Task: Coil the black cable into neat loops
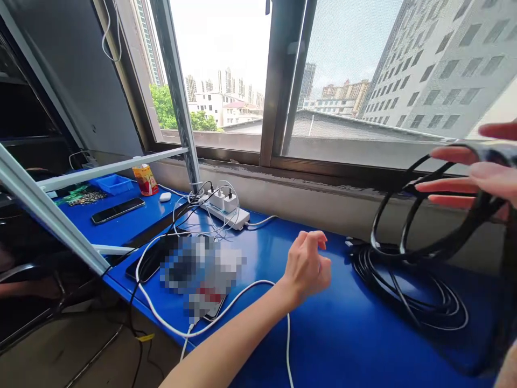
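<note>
My right hand (pixel 480 172) is raised at the right edge, its fingers partly spread around a bundled coil of thick black cable (pixel 448 242). Loops of this cable hang below the fingers, in front of the window sill. Under them lies a second coil of thinner black cable (pixel 440 304) on the blue table (pixel 347 350). Whether the two coils touch is unclear. My left hand (pixel 306 267) hovers over the middle of the table, fingers curled in a loose fist, with nothing visible in it. A white cable (pixel 242 293) loops beneath my left forearm.
A white power strip (pixel 232 213) with plugged-in chargers sits by the wall. Left of it are a phone (pixel 118 210), a blue tray (pixel 114 184), a snack bag (pixel 145 179) and a white earbud case (pixel 165 197). A metal frame (pixel 177 81) rises at left. A person's arm shows at far left.
</note>
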Demonstrator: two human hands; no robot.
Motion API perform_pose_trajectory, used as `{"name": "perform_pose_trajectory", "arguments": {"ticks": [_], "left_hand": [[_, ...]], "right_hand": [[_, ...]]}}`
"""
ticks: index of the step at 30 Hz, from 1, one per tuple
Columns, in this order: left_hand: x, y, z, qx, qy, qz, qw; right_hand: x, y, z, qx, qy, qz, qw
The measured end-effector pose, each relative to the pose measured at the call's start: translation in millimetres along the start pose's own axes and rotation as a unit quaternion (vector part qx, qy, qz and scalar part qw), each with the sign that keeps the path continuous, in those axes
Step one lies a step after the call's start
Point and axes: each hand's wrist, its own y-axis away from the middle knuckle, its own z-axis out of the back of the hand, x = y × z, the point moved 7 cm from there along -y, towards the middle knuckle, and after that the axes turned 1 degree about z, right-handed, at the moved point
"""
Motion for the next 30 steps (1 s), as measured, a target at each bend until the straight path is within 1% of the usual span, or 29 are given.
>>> {"name": "perform_pose_trajectory", "arguments": {"ticks": [2,4,5,7,8,9,10,12,14,15,16,17,18,20,23,24,25,26,27,30], "left_hand": [[-1,1,10.4,-0.066,0.033,0.010,0.997],[-1,-1,20.1,-0.118,0.067,0.019,0.991],[-2,-3,25.6,-0.141,0.082,0.024,0.986],[-3,-12,38.8,-0.175,0.115,0.043,0.977],[-5,-19,46.4,-0.180,0.135,0.057,0.973],[-5,-27,52.1,-0.167,0.192,0.097,0.962],[-7,-37,55.3,-0.129,0.252,0.139,0.949],[-25,-57,59.1,-0.003,0.362,0.179,0.915],[-58,-71,61.3,0.159,0.441,0.176,0.866],[-74,-75,64.1,0.224,0.458,0.166,0.844],[-89,-77,67.0,0.278,0.461,0.149,0.830],[-97,-81,71.7,0.286,0.453,0.147,0.832],[-103,-83,74.8,0.286,0.451,0.146,0.832],[-105,-90,79.4,0.245,0.465,0.153,0.837],[-92,-96,80.1,0.159,0.501,0.186,0.830],[-84,-98,79.5,0.133,0.505,0.198,0.830],[-77,-99,78.8,0.111,0.503,0.208,0.831],[-71,-100,78.2,0.094,0.499,0.214,0.834],[-65,-101,77.4,0.081,0.494,0.219,0.838],[-54,-102,74.1,0.076,0.483,0.231,0.841]], "right_hand": [[7,5,1,-0.014,-0.009,-0.006,1.000],[9,8,-1,-0.004,-0.031,-0.013,0.999],[10,9,-2,0.011,-0.042,-0.008,0.999],[12,9,-6,0.064,-0.046,0.011,0.997],[13,10,-9,0.096,-0.036,0.022,0.994],[12,10,-12,0.127,-0.024,0.029,0.991],[11,11,-15,0.153,-0.014,0.034,0.988],[8,12,-20,0.185,0.001,0.043,0.982],[5,12,-23,0.189,0.007,0.053,0.980],[4,12,-25,0.190,0.008,0.053,0.980],[2,12,-27,0.192,0.004,0.048,0.980],[0,12,-28,0.191,-0.002,0.042,0.981],[-1,12,-29,0.188,-0.004,0.037,0.982],[1,12,-25,0.155,0.016,0.044,0.987],[10,11,-9,0.069,0.060,0.063,0.994],[13,12,-4,0.053,0.066,0.062,0.994],[15,14,-1,0.053,0.073,0.061,0.994],[18,16,-2,0.073,0.085,0.063,0.992],[20,20,-6,0.107,0.105,0.070,0.986],[24,32,-25,0.224,0.173,0.105,0.953]]}}
